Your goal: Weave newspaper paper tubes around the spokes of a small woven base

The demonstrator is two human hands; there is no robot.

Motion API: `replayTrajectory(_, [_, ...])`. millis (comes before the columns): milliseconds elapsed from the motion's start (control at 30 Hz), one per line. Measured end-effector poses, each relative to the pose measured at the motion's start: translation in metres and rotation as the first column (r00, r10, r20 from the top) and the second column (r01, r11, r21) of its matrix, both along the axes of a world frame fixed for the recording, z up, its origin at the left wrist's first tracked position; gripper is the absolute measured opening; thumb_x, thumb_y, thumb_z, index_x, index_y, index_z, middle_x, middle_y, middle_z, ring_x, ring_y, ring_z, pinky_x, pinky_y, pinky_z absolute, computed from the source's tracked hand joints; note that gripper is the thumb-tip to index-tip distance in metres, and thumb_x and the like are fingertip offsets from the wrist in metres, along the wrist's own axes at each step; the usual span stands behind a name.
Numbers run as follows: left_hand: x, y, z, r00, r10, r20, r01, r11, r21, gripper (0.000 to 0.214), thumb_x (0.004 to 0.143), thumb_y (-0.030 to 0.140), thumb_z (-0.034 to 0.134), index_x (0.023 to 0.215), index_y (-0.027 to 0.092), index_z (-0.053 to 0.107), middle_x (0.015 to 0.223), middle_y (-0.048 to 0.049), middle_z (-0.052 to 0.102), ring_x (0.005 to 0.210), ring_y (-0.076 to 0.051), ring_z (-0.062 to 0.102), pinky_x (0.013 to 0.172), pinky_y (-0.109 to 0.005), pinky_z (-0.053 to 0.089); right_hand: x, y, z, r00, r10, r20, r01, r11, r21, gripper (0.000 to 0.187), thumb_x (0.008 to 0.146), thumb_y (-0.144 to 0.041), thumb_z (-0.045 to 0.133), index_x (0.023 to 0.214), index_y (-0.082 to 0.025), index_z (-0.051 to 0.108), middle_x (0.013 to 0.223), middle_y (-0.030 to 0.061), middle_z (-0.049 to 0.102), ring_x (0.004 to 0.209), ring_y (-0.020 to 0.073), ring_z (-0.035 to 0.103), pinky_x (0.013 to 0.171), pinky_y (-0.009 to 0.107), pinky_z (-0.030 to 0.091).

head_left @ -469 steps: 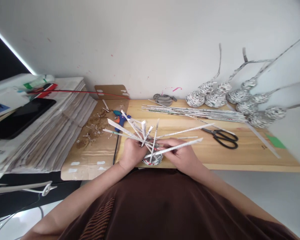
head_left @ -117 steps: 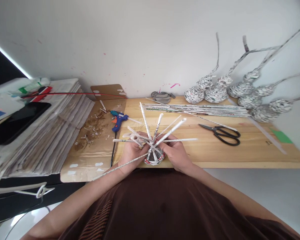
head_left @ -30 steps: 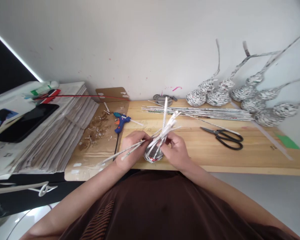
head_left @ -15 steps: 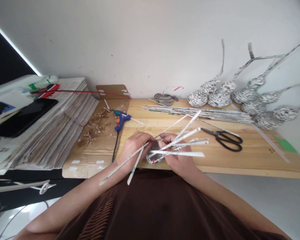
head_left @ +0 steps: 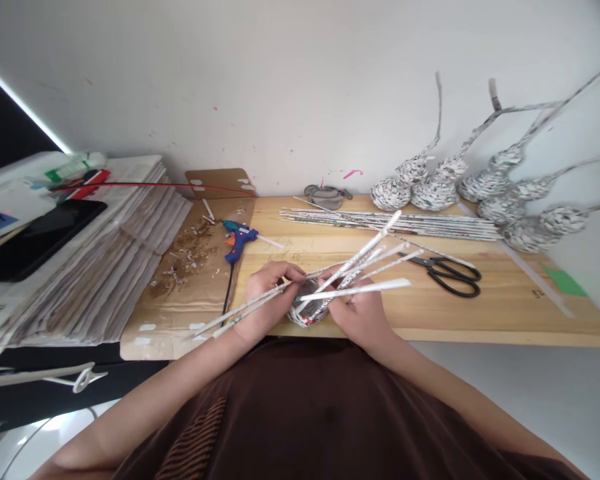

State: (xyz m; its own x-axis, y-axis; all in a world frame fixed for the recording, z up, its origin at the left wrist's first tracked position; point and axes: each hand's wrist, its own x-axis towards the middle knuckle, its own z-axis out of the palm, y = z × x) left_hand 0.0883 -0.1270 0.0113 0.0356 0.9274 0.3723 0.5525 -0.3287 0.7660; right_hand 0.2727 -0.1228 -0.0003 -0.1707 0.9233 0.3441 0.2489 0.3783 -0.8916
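Note:
A small round piece woven from rolled newspaper (head_left: 307,313) sits between my hands at the table's front edge, with several paper sticks (head_left: 367,288) fanning out of it. My left hand (head_left: 273,297) is closed at its left rim, thumb and fingers pinching paper sticks; two stick ends (head_left: 235,313) run back over the wrist. My right hand (head_left: 360,310) is closed on the right rim and the bases of the sticks on that side. The sticks partly cover the right fingers.
Black-handled scissors (head_left: 455,275) lie to the right. Behind my hands is a bundle of newspaper sticks (head_left: 430,225). Several woven gourd shapes (head_left: 433,193) stand at the back right. A blue glue gun (head_left: 240,241) rests on cardboard (head_left: 180,327), beside stacked newspapers (head_left: 115,267) with a phone (head_left: 45,237).
The two sticks by my left hand have swung closer together along the forearm. The sticks on the right have shifted in their fan. The whole view has moved slightly.

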Motion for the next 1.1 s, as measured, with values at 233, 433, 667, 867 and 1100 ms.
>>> replayTrajectory(233, [0.000, 0.006, -0.002, 0.999, -0.021, 0.035, 0.023, 0.999, -0.046, 0.011, 0.080, 0.008, 0.064, 0.076, 0.017, 0.068, 0.081, -0.0029, 0.074, 0.076, -0.016, 0.068, 0.072, -0.028, 0.054, -0.009, 0.000, 0.006, 0.978, -0.074, -0.195, 0.032, 0.977, -0.210, 0.013, 0.085, -0.034, 0.070, 0.086, -0.022, 0.068, 0.079, 0.0029, 0.074, 0.075, 0.0213, 0.070, 0.070, 0.033, 0.057])
replayTrajectory(433, [-0.001, 0.012, -0.002, 0.998, -0.055, -0.021, 0.054, 0.996, -0.070, 0.023, 0.082, 0.009, 0.068, 0.104, 0.017, 0.074, 0.088, -0.0046, 0.076, 0.079, -0.016, 0.069, 0.071, -0.027, 0.054, 0.000, 0.002, 0.010, 0.992, -0.078, -0.097, 0.065, 0.990, -0.123, 0.006, 0.084, -0.027, 0.069, 0.084, -0.020, 0.070, 0.078, 0.0026, 0.073, 0.075, 0.0200, 0.069, 0.070, 0.031, 0.055])
replayTrajectory(667, [-0.003, 0.011, 0.001, 0.994, -0.079, -0.074, 0.069, 0.988, -0.135, 0.006, 0.085, 0.015, 0.068, 0.087, 0.017, 0.073, 0.085, -0.0043, 0.075, 0.076, -0.016, 0.068, 0.065, -0.025, 0.052, 0.003, 0.003, 0.015, 0.956, -0.120, -0.269, 0.078, 0.984, -0.162, 0.009, 0.083, -0.028, 0.068, 0.085, -0.019, 0.067, 0.071, -0.0004, 0.067, 0.065, 0.0159, 0.064, 0.062, 0.028, 0.052])
replayTrajectory(867, [-0.002, 0.011, 0.001, 0.997, -0.072, -0.018, 0.068, 0.981, -0.182, 0.003, 0.084, 0.017, 0.068, 0.083, 0.016, 0.071, 0.081, -0.0038, 0.073, 0.067, -0.013, 0.064, 0.059, -0.023, 0.049, 0.000, -0.001, 0.015, 0.958, -0.106, -0.265, 0.074, 0.989, -0.127, 0.013, 0.089, -0.029, 0.065, 0.081, -0.019, 0.066, 0.068, -0.0003, 0.067, 0.064, 0.0142, 0.063, 0.061, 0.026, 0.050])
replayTrajectory(1100, [-0.003, 0.009, -0.008, 0.991, -0.004, 0.132, 0.037, 0.968, -0.248, 0.007, 0.082, 0.023, 0.071, 0.082, 0.016, 0.069, 0.077, -0.0025, 0.071, 0.064, -0.012, 0.061, 0.058, -0.023, 0.049, 0.000, 0.000, 0.004, 0.873, -0.181, -0.453, 0.127, 0.981, -0.146, 0.009, 0.092, -0.028, 0.064, 0.091, -0.020, 0.066, 0.069, -0.0032, 0.064, 0.064, 0.0135, 0.065, 0.063, 0.027, 0.054])
